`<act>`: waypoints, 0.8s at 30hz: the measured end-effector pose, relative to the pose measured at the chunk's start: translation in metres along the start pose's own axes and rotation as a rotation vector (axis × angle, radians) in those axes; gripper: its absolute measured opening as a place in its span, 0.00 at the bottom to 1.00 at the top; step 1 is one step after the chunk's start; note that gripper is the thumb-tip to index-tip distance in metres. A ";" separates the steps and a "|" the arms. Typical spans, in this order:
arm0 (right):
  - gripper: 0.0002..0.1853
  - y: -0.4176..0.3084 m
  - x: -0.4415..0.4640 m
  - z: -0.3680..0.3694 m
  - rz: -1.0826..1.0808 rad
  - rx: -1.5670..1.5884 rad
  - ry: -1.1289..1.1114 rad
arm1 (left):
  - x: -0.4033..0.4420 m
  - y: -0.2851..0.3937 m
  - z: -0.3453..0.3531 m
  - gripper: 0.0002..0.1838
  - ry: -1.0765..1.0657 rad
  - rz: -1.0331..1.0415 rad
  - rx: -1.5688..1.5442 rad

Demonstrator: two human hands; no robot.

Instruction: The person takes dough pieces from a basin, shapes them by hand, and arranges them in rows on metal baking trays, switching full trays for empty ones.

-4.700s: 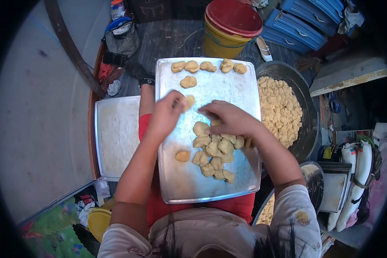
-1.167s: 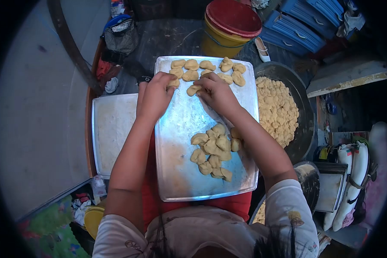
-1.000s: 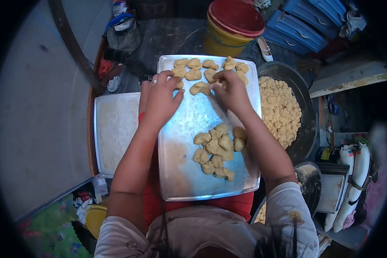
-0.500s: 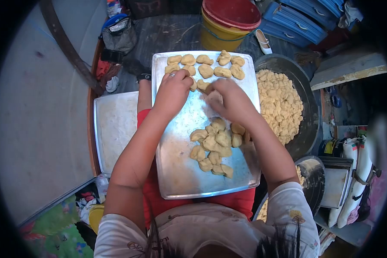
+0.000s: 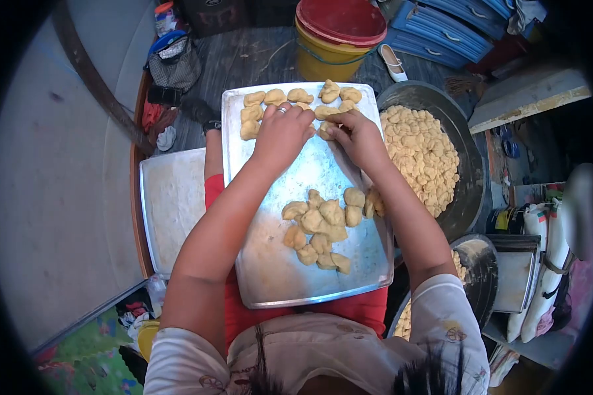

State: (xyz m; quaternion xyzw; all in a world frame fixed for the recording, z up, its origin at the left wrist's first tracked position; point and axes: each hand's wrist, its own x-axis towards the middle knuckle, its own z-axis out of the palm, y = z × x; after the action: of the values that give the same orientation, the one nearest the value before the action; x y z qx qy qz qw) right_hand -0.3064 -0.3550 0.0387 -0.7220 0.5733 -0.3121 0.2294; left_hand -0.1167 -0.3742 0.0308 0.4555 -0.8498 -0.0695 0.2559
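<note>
A metal tray point(image 5: 270, 263) rests across my lap. Rows of dough pieces point(image 5: 275, 97) line its far end, and a loose pile of dough point(image 5: 319, 220) sits at its middle right. My left hand point(image 5: 283, 131) is over the rows with its fingers bent down; what lies under them is hidden. At the right of the third row, my right hand point(image 5: 356, 135) pinches a dough piece point(image 5: 325, 130) between thumb and fingers.
A large black basin point(image 5: 471, 161) full of dough pieces stands right of the tray. Another tray point(image 5: 174, 204) lies at the left. Beyond are a yellow bucket point(image 5: 326, 62) with a red one in it, a white shoe point(image 5: 393, 64) and blue drawers point(image 5: 441, 33).
Since the earlier frames, more dough pieces have joined the second and third rows. My left hand has moved right along the rows, uncovering pieces at the left edge. The pile is smaller.
</note>
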 end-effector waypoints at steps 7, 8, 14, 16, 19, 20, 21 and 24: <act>0.19 -0.025 -0.060 -0.054 0.058 -0.055 -0.441 | 0.005 0.002 0.000 0.10 -0.089 0.051 0.052; 0.19 -0.022 -0.065 -0.057 -0.003 -0.182 -0.566 | 0.007 0.004 0.002 0.11 -0.036 0.060 0.052; 0.09 -0.002 -0.039 -0.054 0.296 0.122 -0.156 | 0.014 0.017 0.021 0.07 0.075 0.207 0.007; 0.08 0.021 -0.021 -0.038 0.178 0.150 0.068 | 0.016 0.020 0.021 0.09 -0.032 0.154 0.029; 0.09 0.034 -0.011 -0.027 0.070 0.044 0.066 | 0.020 0.024 0.019 0.11 -0.162 0.093 0.081; 0.09 0.025 -0.012 -0.031 0.069 0.049 0.067 | 0.020 0.024 0.018 0.11 -0.182 0.080 0.106; 0.12 0.015 -0.020 -0.041 0.019 0.004 0.038 | 0.018 0.023 0.016 0.11 -0.186 0.075 0.108; 0.19 -0.007 -0.053 -0.076 -0.098 -0.003 -0.299 | 0.002 0.033 0.001 0.12 -0.010 0.093 -0.013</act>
State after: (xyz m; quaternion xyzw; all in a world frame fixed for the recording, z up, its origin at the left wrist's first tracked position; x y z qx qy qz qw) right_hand -0.3635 -0.2999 0.0868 -0.7880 0.4973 -0.2110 0.2954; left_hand -0.1429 -0.3569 0.0426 0.4134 -0.8709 -0.0654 0.2577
